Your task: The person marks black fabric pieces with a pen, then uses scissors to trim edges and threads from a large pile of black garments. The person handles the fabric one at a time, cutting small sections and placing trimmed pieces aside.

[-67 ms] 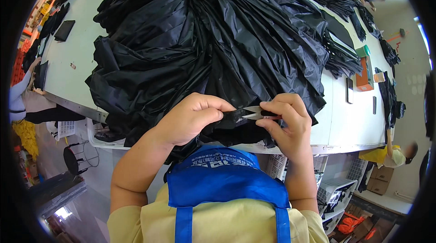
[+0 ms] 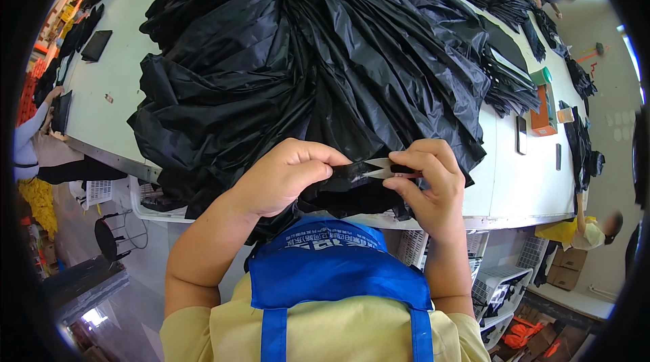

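Note:
A large heap of shiny black fabric [image 2: 311, 57] covers the table in front of me, its folds running toward me. My left hand [image 2: 301, 172] pinches an edge of this fabric between thumb and forefinger, just at the table's near side. My right hand [image 2: 430, 179] holds small metal thread snips [image 2: 380, 168] between thumb and fingers. Their blades point left and stand apart, at the fabric edge beside my left fingertips. Whether the blade tips touch the cloth I cannot tell.
The white table [image 2: 504, 179] spreads around the heap. To the right lie stacked black pieces [image 2: 508, 71], an orange box [image 2: 542, 115], a green tape roll [image 2: 540, 76] and a dark phone-like slab [image 2: 521, 135]. White baskets [image 2: 501, 281] stand below. Other people work at both sides.
The snips and my right fingers have shifted very slightly, the blades spreading a little wider. My left hand keeps its pinch in the same place.

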`<state>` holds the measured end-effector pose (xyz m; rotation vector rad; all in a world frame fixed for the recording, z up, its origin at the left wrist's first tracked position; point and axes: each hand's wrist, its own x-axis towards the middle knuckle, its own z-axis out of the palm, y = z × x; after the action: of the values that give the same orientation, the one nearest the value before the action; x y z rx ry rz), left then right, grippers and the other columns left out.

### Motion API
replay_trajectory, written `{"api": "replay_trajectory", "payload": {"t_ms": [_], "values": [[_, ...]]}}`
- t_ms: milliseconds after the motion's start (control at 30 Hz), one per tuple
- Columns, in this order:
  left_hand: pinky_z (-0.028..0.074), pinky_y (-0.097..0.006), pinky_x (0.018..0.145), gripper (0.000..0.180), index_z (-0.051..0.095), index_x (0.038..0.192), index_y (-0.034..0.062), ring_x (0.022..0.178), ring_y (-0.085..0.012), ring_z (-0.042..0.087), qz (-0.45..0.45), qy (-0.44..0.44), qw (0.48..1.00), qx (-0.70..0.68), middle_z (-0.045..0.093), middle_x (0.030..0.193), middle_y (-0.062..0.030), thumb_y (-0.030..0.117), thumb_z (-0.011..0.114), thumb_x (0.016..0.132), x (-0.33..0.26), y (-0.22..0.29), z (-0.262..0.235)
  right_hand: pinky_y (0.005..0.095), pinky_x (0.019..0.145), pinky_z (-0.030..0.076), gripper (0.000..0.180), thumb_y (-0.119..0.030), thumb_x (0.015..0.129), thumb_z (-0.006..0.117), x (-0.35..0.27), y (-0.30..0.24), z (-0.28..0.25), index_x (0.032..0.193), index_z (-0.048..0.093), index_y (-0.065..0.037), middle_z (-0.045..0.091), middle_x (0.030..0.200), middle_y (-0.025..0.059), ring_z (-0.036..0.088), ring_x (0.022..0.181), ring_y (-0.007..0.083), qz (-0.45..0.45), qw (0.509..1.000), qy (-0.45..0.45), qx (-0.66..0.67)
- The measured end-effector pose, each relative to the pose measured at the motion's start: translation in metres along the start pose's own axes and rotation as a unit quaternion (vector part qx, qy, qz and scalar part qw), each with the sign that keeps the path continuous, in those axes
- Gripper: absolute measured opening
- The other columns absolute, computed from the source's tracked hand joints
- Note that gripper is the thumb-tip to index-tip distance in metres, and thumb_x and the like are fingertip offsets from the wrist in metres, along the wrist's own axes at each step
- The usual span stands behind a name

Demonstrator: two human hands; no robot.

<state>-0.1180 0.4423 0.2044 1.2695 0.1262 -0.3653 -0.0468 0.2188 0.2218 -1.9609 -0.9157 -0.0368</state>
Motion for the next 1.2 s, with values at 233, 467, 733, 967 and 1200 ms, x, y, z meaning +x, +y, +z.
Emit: {"api": "replay_trajectory", "payload": {"t_ms": [233,467,733,967,1200], "values": [[0.046,-0.026,0.084,0.032,0.066,0.100,-0.0105,0.086,-0.0156,0.063,0.007,0.002,0.998,-0.057,0.068,0.094,-0.0145,-0.003,0.044,0.079,-0.001,-0.006,0.001,0.0257,0.062,0.049,0.029,0.000,0.066,0.079,-0.008,0.003,0.009,0.092,0.068,0.000,0.058,0.089,0.0080,0.060,0.072,0.0157,0.009,0.999,0.022,0.023],[0.045,-0.023,0.082,0.029,0.066,0.103,-0.0062,0.085,-0.0098,0.060,-0.001,-0.012,0.998,-0.061,0.068,0.093,-0.0083,0.000,0.045,0.085,0.000,-0.008,0.001,0.0289,0.061,0.049,0.025,-0.001,0.066,0.080,-0.007,0.009,0.020,0.088,0.068,-0.002,0.059,0.086,0.0089,0.060,0.076,0.0181,-0.055,0.997,0.051,0.014],[0.045,-0.025,0.085,0.028,0.065,0.104,-0.0065,0.089,-0.0115,0.060,0.015,0.005,0.989,-0.149,0.067,0.097,-0.0087,-0.001,0.045,0.085,-0.001,-0.008,-0.002,0.0226,0.068,0.040,0.056,-0.025,0.066,0.083,-0.035,0.019,0.018,0.109,0.055,-0.003,0.050,0.094,0.0045,0.047,0.079,0.0120,0.129,0.975,0.137,0.121],[0.045,-0.024,0.084,0.028,0.065,0.104,-0.0067,0.089,-0.0107,0.060,0.019,0.009,0.992,-0.121,0.067,0.096,-0.0080,-0.001,0.045,0.085,-0.002,-0.006,0.001,0.0266,0.058,0.052,0.035,0.004,0.063,0.079,-0.022,-0.008,0.010,0.094,0.063,0.001,0.055,0.093,0.0119,0.058,0.072,0.0199,-0.042,0.994,0.079,-0.061],[0.044,-0.022,0.082,0.027,0.065,0.103,-0.0058,0.087,-0.0081,0.058,0.022,0.026,0.999,-0.034,0.066,0.092,-0.0045,0.001,0.045,0.087,-0.003,-0.008,0.006,0.0291,0.060,0.049,0.027,0.001,0.063,0.080,-0.009,0.003,0.019,0.086,0.065,-0.002,0.057,0.092,0.0102,0.059,0.072,0.0205,-0.036,0.998,0.038,-0.033]]}}
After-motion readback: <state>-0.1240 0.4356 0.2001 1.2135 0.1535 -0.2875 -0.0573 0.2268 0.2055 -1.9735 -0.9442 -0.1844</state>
